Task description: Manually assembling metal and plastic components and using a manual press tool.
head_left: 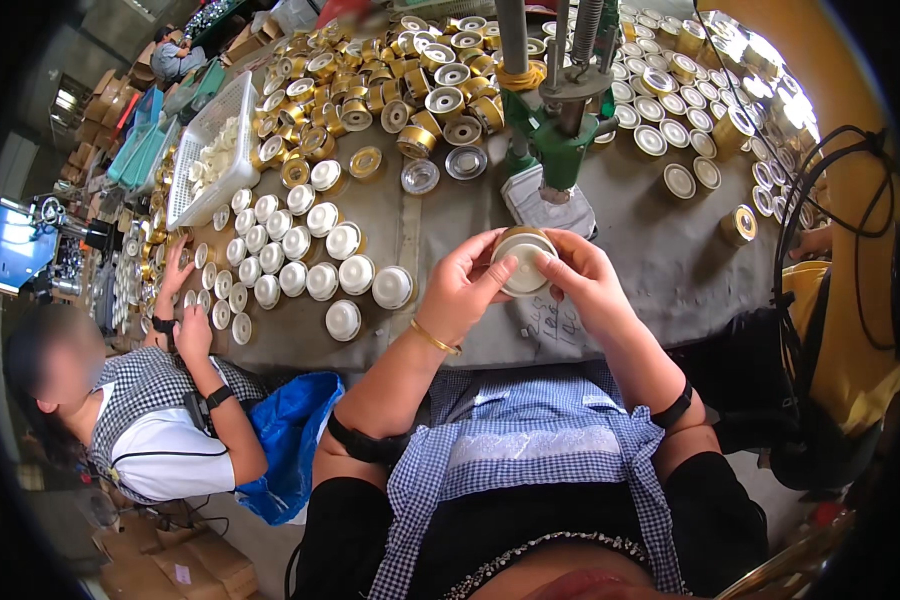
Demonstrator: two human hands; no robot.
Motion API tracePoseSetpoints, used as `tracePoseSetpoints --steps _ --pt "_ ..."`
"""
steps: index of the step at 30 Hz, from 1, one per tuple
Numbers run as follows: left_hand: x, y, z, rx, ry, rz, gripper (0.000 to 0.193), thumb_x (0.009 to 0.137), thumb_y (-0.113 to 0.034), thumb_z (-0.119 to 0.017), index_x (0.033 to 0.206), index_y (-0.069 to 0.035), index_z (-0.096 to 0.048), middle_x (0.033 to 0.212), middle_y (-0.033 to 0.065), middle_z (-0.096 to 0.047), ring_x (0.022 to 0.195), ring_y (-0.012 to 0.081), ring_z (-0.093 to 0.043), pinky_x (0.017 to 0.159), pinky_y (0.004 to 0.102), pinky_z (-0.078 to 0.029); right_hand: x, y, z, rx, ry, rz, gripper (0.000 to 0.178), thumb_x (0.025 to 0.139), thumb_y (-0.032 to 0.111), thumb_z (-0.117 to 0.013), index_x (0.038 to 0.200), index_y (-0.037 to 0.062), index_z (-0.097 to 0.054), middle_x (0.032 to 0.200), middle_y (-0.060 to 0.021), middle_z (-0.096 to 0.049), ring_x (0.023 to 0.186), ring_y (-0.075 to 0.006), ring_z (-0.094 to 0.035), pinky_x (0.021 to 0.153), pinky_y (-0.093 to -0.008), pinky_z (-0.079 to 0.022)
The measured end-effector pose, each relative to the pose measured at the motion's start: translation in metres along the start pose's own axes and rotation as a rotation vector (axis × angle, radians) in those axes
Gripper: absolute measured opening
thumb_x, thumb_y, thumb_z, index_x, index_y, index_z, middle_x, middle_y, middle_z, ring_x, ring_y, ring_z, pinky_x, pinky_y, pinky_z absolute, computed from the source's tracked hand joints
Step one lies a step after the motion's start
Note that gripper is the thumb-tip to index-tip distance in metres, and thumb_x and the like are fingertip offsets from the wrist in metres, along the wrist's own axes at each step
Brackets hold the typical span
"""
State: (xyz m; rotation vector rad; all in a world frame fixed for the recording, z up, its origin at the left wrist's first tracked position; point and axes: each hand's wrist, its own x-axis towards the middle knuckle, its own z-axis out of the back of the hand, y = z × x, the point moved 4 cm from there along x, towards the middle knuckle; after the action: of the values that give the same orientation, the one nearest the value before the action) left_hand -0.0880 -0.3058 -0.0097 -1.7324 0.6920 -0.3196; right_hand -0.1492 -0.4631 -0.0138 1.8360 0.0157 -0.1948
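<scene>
Close to the table's near edge, I hold a round gold-rimmed piece with a white disc face [523, 262] up between both hands. My left hand [466, 284] grips its left side, the thumb lying on the white face. On the opposite side my right hand [585, 277] is closed round the rim, its thumb also pressing the face. The piece's underside is hidden by my fingers. Just beyond it stands a green hand press [558, 135] with a metal base block [550, 205]. To the left, several white-topped gold pieces [344, 240] sit in rows.
Gold rings [355, 112] are heaped at the back. A white basket [238, 180] holds small white parts. Many white-faced pieces [650, 138] spread at the back right. A co-worker's hand [194, 330] is at the left table side. Black cables [850, 230] hang at right.
</scene>
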Motion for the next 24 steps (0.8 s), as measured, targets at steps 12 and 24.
tracePoseSetpoints --steps 12,24 --pt "0.000 0.019 -0.004 0.007 0.057 0.159 0.047 0.091 -0.010 -0.066 0.134 -0.001 -0.050 0.118 0.0055 -0.061 0.104 0.0151 -0.062 0.085 0.0311 -0.057 0.003 -0.018 0.018 -0.071 -0.011 -0.033 0.051 0.092 0.028 -0.067 0.128 -0.0055 -0.052 0.120 -0.0109 -0.062 0.112 -0.0166 -0.056 0.098 -0.0308 -0.043" --pt "0.035 0.014 -0.003 -0.013 -0.061 0.095 0.032 0.093 -0.012 -0.062 0.122 0.001 -0.058 0.110 0.0073 -0.066 0.095 0.0149 -0.066 0.078 0.0306 -0.058 0.034 -0.014 0.022 -0.072 -0.125 0.003 0.039 0.093 0.024 -0.063 0.119 -0.0052 -0.060 0.107 -0.0086 -0.066 0.097 -0.0135 -0.060 0.085 -0.0275 -0.048"
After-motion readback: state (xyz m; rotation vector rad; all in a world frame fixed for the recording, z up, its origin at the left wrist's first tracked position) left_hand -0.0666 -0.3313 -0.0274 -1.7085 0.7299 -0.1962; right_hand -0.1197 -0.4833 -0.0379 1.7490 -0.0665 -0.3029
